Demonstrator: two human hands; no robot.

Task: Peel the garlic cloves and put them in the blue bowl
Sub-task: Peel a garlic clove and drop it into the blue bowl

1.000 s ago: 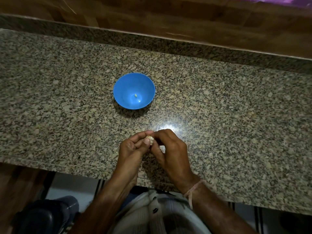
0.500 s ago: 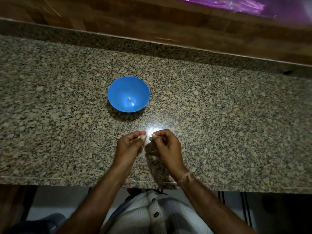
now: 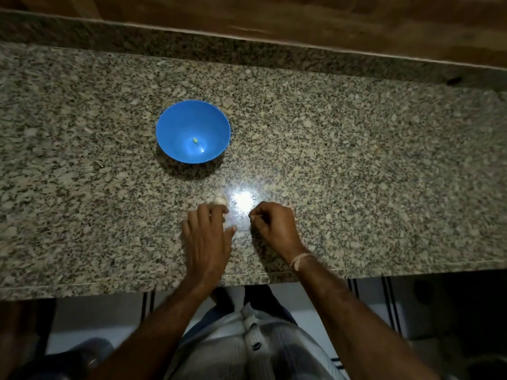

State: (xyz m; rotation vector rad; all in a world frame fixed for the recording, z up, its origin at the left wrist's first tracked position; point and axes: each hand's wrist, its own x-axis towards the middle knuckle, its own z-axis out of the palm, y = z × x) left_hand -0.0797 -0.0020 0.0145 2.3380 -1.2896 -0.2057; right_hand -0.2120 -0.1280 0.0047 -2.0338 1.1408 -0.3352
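The blue bowl (image 3: 175, 124) stands on the granite counter (image 3: 356, 160) with one small pale peeled clove (image 3: 195, 140) at its bottom. A pale garlic bulb (image 3: 220, 199) lies on the counter in front of the bowl, beside a bright glare spot. My left hand (image 3: 207, 237) lies over the counter with its fingers stretched out, the fingertips at the bulb's near side. My right hand (image 3: 274, 223) is to the right with curled fingers, and its thumb and forefinger pinch a tiny pale garlic clove (image 3: 250, 215), mostly hidden.
A raised granite ledge and a wooden wall (image 3: 301, 17) run along the back. The counter's front edge (image 3: 82, 286) is close to my body. The floor below is dark.
My hands, joined on the garlic a second ago, have come apart. The bulb now lies on the counter, my left hand has flattened out, and my right hand moved right with a small piece.
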